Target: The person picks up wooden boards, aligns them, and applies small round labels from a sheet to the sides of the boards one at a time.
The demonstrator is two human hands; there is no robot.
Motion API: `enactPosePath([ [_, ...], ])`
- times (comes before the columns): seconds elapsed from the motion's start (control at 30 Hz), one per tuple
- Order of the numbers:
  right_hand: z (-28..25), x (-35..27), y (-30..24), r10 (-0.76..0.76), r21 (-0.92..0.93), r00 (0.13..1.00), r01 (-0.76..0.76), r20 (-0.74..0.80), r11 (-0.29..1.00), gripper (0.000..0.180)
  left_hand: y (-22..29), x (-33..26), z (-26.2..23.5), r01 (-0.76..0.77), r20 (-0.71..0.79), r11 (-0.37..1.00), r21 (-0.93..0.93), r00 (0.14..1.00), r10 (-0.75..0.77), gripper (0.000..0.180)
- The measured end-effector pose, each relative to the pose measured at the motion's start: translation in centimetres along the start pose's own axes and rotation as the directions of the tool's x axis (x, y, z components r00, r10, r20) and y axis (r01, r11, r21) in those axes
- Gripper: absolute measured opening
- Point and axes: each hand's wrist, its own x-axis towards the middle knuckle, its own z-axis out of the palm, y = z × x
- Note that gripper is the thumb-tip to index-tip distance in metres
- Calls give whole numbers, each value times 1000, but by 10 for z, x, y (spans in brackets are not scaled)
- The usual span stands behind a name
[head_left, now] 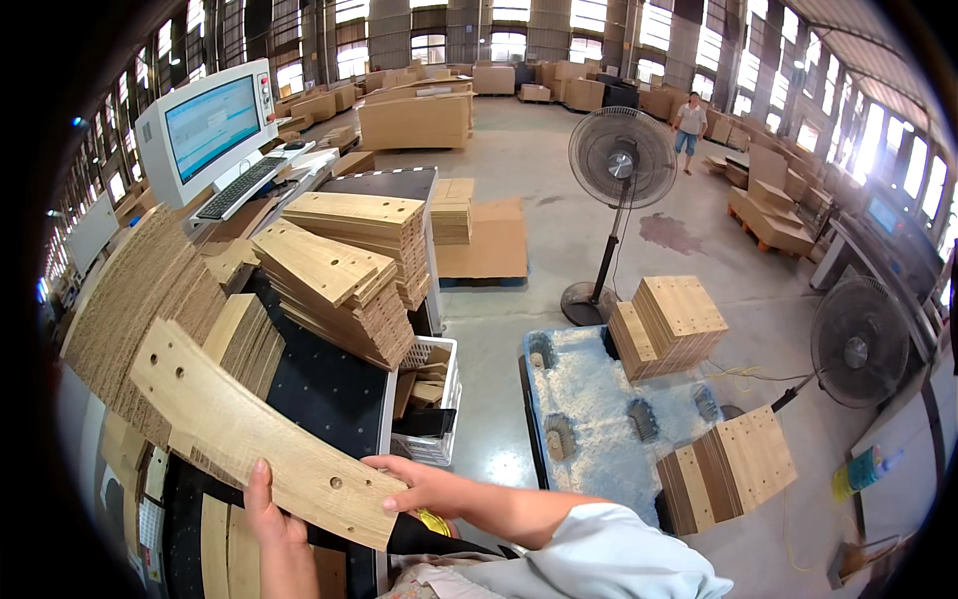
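A long, pale wooden board (269, 439) with drilled holes slants across the lower left, over the black worktable (334, 404). Its near right end is gripped by my right hand (429, 489), the thumb lying on the top face. My left hand (276, 529) holds the near long edge, thumb up against it and fingers mostly hidden underneath. More board edges show below its left part; I cannot tell whether they are held too. Beyond it, a stack of similar drilled boards (334, 290) stands on the table, with another drilled stack (364, 235) behind.
Thick particleboard-edged stacks (150, 309) stand at the left, below a monitor (215, 125) and keyboard (239, 187). A white crate (451, 409) with offcuts sits beside the table. To the right, a dusty blue pallet (599, 429) bears board stacks (689, 309). Two fans and a distant person are farther off.
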Motion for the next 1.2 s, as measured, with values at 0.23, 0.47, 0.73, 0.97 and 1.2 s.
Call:
enactPosePath([
  [0.23, 6, -4, 19, -30, 436, 918, 216, -395, 874, 55, -22, 24, 41, 123, -12, 990, -62, 992, -124, 55],
  [0.47, -12, 15, -29, -355, 258, 757, 557, -548, 789, 63, -10, 58, 82, 131, 335, 988, 79, 930, -150, 58],
  [0.73, -60, -2, -100, -504, 68, 551, 717, -665, 694, 64, -38, 113, 127, -40, 254, 895, 445, 964, -83, 64],
  [0.97, -80, -15, -138, -597, 17, 457, 803, -660, 596, 57, -61, 126, 147, -181, 389, 750, 637, 915, -110, 77],
  [1.2, -90, 8, -152, -522, 60, 465, 785, -715, 617, 55, -66, 126, 156, -277, 477, 641, 716, 864, -159, 77],
])
